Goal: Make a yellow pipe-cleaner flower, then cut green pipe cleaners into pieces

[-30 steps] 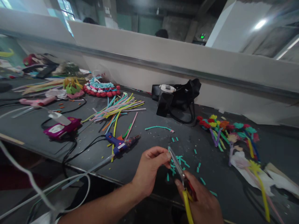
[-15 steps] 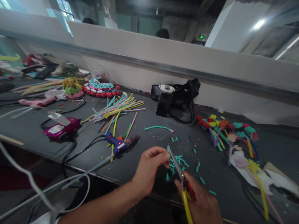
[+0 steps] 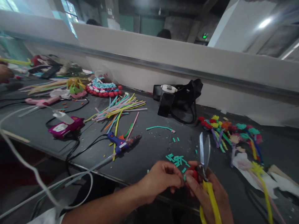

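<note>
Scissors have swung right of the green-snippet pile, blades apart, gripped by the right hand, while the left hand pinches one snippet just nearside; many look cut, one strip beyond the pile looks whole.

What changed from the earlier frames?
Left hand moved right and down in frame, beside the right hand and a teal piece. Scissors, still in the right hand, swung rightward, blades now open. Another person's hand came into view far left. Blue glue gun stayed.
</note>
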`<state>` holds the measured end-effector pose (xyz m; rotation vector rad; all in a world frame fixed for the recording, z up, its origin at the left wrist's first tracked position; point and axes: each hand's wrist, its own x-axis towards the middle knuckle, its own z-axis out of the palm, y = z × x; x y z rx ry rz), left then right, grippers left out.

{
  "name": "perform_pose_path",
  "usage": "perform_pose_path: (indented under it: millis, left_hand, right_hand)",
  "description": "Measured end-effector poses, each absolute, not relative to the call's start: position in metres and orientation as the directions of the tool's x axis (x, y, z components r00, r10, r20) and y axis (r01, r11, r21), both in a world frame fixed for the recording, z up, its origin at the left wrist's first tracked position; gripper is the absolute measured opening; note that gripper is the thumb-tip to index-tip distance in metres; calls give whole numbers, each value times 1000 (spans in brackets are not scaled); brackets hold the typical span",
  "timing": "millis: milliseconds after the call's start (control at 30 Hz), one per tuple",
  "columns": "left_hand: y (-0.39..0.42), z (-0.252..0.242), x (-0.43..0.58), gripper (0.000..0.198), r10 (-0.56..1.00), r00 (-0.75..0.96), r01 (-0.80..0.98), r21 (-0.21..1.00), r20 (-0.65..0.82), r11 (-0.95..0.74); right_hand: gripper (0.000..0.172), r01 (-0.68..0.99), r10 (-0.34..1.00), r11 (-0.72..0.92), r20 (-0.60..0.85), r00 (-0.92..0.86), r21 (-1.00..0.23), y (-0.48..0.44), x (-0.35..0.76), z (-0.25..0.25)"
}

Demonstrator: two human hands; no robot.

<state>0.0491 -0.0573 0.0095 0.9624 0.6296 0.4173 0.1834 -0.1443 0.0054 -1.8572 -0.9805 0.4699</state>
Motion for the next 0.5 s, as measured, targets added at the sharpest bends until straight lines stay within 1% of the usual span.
perform_pose_path:
  millis: [133, 200, 233, 300, 367, 400, 433, 500]
  left_hand:
    - [-58, 6, 49, 6, 558, 763, 7, 868, -325, 496]
    - [-58, 4, 48, 7, 575, 763, 21, 901, -294, 433]
    - [-59, 4, 48, 7, 615, 748, 24, 936, -250, 351]
    - [-61, 5, 47, 6, 720, 688, 48, 995, -95, 86]
    - [-62, 7, 47, 4, 762, 642, 102, 977, 80, -188]
    - [-63, 8, 47, 5, 760, 635, 128, 952, 136, -277]
    - [-64, 8, 47, 6, 755, 633, 142, 934, 170, -329]
    - [-65, 7, 48, 7, 755, 626, 154, 917, 197, -367]
  right_hand:
    - [49, 425, 827, -198, 82, 556, -883, -143, 191, -2]
    - [47, 431, 820, -203, 88, 565, -879, -143, 190, -1]
    - [46, 445, 804, -213, 102, 585, -870, -143, 189, 1]
    - [45, 478, 765, -230, 146, 627, -848, -143, 185, 6]
    - [46, 498, 743, -245, 168, 647, -832, -142, 182, 11]
    - [46, 500, 737, -252, 170, 654, -828, -142, 181, 13]
    - [46, 506, 736, -257, 173, 655, -823, -141, 181, 14]
    - [43, 541, 748, -253, 192, 635, -802, -140, 183, 14]
